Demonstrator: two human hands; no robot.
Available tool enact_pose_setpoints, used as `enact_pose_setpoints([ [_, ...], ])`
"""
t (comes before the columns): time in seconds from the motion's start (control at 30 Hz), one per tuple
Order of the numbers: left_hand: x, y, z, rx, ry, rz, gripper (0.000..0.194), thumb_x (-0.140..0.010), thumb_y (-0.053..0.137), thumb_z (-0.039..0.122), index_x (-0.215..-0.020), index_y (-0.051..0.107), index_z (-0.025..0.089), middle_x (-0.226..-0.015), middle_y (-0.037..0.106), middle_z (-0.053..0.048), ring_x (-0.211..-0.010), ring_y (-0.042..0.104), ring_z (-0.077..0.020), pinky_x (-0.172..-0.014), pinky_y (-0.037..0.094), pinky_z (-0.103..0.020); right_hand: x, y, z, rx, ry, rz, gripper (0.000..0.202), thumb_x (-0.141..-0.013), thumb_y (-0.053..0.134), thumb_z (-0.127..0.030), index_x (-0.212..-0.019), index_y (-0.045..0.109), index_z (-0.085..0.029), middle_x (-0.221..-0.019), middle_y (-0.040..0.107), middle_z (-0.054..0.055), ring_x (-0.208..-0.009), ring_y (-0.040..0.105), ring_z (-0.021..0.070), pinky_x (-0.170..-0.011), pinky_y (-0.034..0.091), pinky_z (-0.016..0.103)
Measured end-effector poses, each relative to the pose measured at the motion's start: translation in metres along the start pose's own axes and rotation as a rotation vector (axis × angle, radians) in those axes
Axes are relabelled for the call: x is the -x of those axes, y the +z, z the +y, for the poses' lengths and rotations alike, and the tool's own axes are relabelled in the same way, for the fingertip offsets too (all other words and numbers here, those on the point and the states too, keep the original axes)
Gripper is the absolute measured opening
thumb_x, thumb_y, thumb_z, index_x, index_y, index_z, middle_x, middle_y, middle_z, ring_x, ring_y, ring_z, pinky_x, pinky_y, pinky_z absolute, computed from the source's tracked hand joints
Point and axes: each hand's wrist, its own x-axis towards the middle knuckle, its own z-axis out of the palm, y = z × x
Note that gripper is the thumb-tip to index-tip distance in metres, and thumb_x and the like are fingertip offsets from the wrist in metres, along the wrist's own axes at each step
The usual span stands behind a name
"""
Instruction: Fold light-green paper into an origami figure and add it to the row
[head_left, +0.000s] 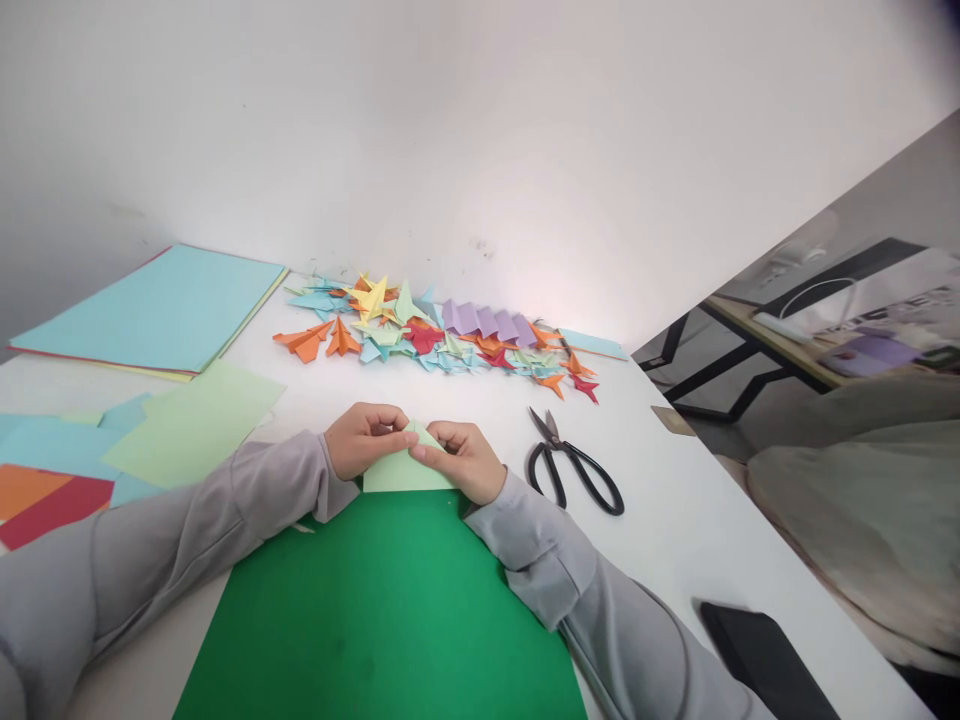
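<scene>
A light green sheet of paper [409, 474], folded to a point at its far end, lies at the far edge of the green mat [382, 610]. My left hand [367, 440] is closed on its left side, thumb and fingers pinching near the folded tip. From the right, my right hand [466, 458] pinches the same sheet, its thumb pressed on the slanted fold. Both thumbs nearly meet at the tip. Fingertips behind the paper are partly hidden.
Black-handled scissors [574, 460] lie right of my hands. Folded paper pieces [424, 338] pile along the wall. Coloured sheets [52, 450] and a stack of large paper [157, 305] are at left. A black phone-like object [761, 655] rests near the right edge.
</scene>
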Motion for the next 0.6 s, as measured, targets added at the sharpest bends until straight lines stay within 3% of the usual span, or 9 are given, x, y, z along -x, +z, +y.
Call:
enact_pose_setpoints([
  [0.23, -0.0010, -0.0009, 0.0026, -0.124, 0.059, 0.021, 0.036, -0.062, 0.064, 0.041, -0.050, 0.046, 0.012, -0.043, 0.032, 0.008, -0.043, 0.027, -0.0034, -0.039, 0.020, -0.017, -0.0002, -0.0001, -0.0012, -0.121, 0.089, 0.063, 0.037, -0.063, 0.064, -0.047, -0.052, 0.049, -0.015, -0.045, 0.033, -0.007, -0.042, 0.027, 0.0047, -0.041, 0.017, 0.021],
  [0.37, -0.0023, 0.0000, 0.0006, -0.075, 0.033, 0.032, 0.033, -0.062, 0.064, 0.042, -0.056, 0.051, 0.012, -0.044, 0.039, 0.007, -0.041, 0.033, -0.0038, -0.037, 0.024, -0.017, -0.0004, 0.0013, -0.0014, -0.143, 0.105, 0.147, 0.037, -0.060, 0.066, -0.048, -0.051, 0.050, -0.015, -0.042, 0.033, -0.007, -0.039, 0.026, 0.0046, -0.039, 0.016, 0.021],
  [0.47, -0.0015, -0.0001, -0.0023, -0.060, -0.019, -0.028, 0.033, -0.066, 0.060, 0.043, -0.055, 0.048, 0.014, -0.042, 0.044, 0.006, -0.036, 0.041, -0.0060, -0.034, 0.029, -0.017, -0.0007, 0.0016, 0.0002, -0.177, 0.091, 0.215, 0.036, -0.060, 0.065, -0.048, -0.055, 0.053, -0.015, -0.044, 0.038, -0.006, -0.041, 0.030, 0.0055, -0.039, 0.019, 0.021],
  [0.6, 0.0011, -0.0006, -0.0031, -0.155, -0.021, -0.089, 0.035, -0.069, 0.057, 0.042, -0.051, 0.043, 0.016, -0.038, 0.042, 0.006, -0.032, 0.045, -0.0082, -0.029, 0.028, -0.017, -0.0008, 0.0013, 0.0009, -0.118, 0.058, 0.172, 0.035, -0.061, 0.067, -0.044, -0.051, 0.050, -0.015, -0.044, 0.036, -0.007, -0.041, 0.028, 0.0045, -0.038, 0.019, 0.020],
])
